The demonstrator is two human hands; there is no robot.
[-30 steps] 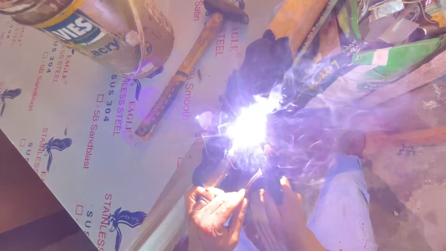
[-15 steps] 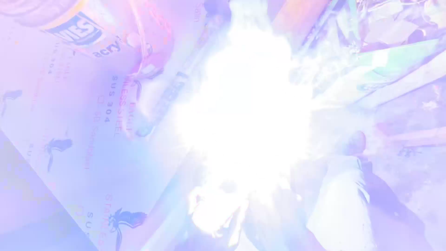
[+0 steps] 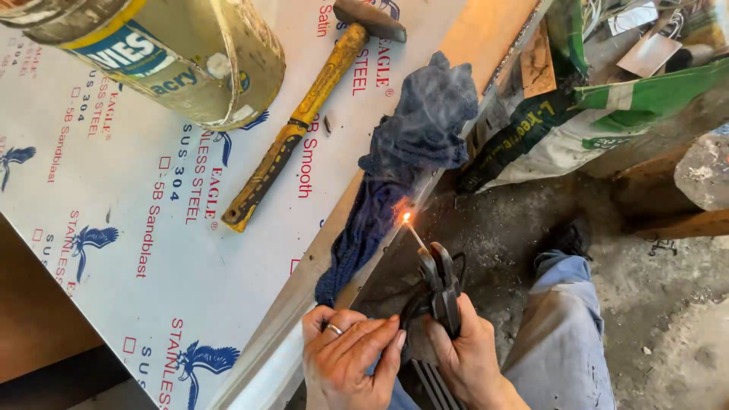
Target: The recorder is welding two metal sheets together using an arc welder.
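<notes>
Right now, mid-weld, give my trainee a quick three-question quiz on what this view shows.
1. True or false: the hammer lies on the film-covered sheet, touched by neither hand.
2. What does the right hand grip? A) electrode holder B) hammer C) paint can
3. Fill in: the glowing tip of the welding rod sits beside the dark blue ____.

Key
1. True.
2. A, the electrode holder; the left hand steadies beside it.
3. Cloth, draped over the sheet's edge.

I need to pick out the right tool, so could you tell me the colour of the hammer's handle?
Yellow, worn and grimy, on the hammer; head view.
</notes>
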